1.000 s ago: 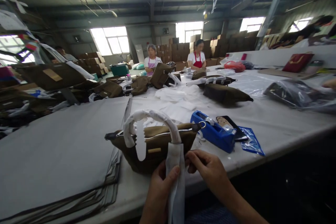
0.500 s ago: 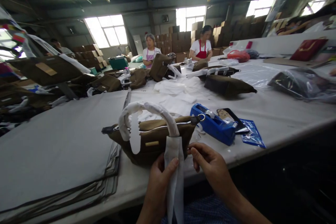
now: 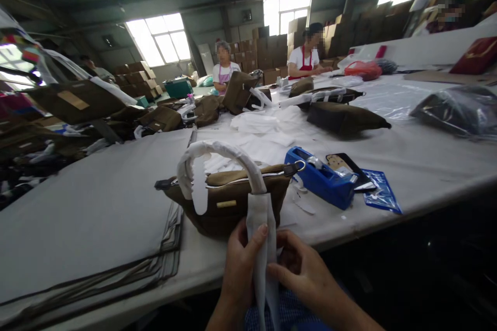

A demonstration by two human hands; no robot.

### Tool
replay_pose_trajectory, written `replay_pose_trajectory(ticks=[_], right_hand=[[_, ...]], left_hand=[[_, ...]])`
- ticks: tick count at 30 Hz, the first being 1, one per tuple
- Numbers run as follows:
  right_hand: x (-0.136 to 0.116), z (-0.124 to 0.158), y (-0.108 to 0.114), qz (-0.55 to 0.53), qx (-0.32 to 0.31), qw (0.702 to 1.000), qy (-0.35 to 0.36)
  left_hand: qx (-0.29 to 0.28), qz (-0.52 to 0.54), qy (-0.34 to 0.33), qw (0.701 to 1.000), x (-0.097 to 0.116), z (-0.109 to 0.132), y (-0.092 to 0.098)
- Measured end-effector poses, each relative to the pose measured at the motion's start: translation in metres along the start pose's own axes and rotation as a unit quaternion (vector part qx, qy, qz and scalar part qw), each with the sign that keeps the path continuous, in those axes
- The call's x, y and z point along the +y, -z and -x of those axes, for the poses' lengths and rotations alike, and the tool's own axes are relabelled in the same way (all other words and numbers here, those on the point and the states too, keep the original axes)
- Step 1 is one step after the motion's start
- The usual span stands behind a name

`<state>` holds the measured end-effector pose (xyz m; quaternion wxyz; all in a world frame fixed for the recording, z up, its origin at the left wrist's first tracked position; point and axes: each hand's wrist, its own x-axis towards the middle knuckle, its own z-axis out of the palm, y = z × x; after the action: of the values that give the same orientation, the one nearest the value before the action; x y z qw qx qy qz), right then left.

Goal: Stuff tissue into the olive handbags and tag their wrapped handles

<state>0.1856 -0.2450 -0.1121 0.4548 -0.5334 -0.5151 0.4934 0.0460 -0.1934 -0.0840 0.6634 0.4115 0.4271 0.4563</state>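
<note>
In front of me on the table stands a brown handbag (image 3: 272, 181) with a silver zipper and a small gold plate. Its arched handle (image 3: 233, 151) is wrapped in white material, and a toothed white piece hangs at the handle's left end. From the right end a long white wrapping strip (image 3: 258, 212) runs down over the table edge. My left hand (image 3: 240, 261) grips this strip, thumb in front. On the strip's right edge, my right hand (image 3: 305, 271) has its thumb and bent fingers closed; some of its fingertips are hidden.
A blue tape dispenser (image 3: 324, 178) stands right of the bag, beside a dark phone (image 3: 351, 168) and a blue packet (image 3: 382, 191). Stacked grey sheets (image 3: 97, 207) cover the left side. White sheets (image 3: 258, 123) and more brown bags (image 3: 345, 116) lie beyond. Two people work across the table.
My right hand has moved left and slightly down, from beside the bag onto the strip's edge. My left hand keeps its hold. The view has shifted slightly.
</note>
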Motion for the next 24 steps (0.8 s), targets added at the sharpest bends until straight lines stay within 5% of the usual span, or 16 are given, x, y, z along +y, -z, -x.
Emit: replay_pose_trajectory(ticks=[6, 8, 13, 16, 21, 24], right_hand=[[0.02, -0.012, -0.02, 0.166, 0.136, 0.969, 0.122], [0.021, -0.008, -0.025, 0.16, 0.129, 0.966, 0.156], [0.006, 0.009, -0.022, -0.038, -0.013, 0.996, 0.08], [0.002, 0.01, -0.018, -0.043, 0.01, 0.998, 0.044], [0.006, -0.002, -0.016, -0.098, -0.011, 0.995, -0.023], [0.008, -0.005, -0.018, -0.159, -0.033, 0.986, -0.047]], left_hand=[[0.054, -0.044, -0.081, 0.994, -0.016, 0.0, -0.009], [0.076, -0.086, -0.09, 0.989, -0.021, -0.002, -0.01], [0.1, -0.176, -0.1, 0.974, -0.024, -0.005, -0.013], [0.098, -0.17, -0.1, 0.975, -0.019, -0.004, -0.015], [0.038, -0.004, -0.033, 0.999, -0.008, 0.008, 0.003], [0.022, -0.055, -0.01, 0.998, -0.013, 0.019, 0.021]])
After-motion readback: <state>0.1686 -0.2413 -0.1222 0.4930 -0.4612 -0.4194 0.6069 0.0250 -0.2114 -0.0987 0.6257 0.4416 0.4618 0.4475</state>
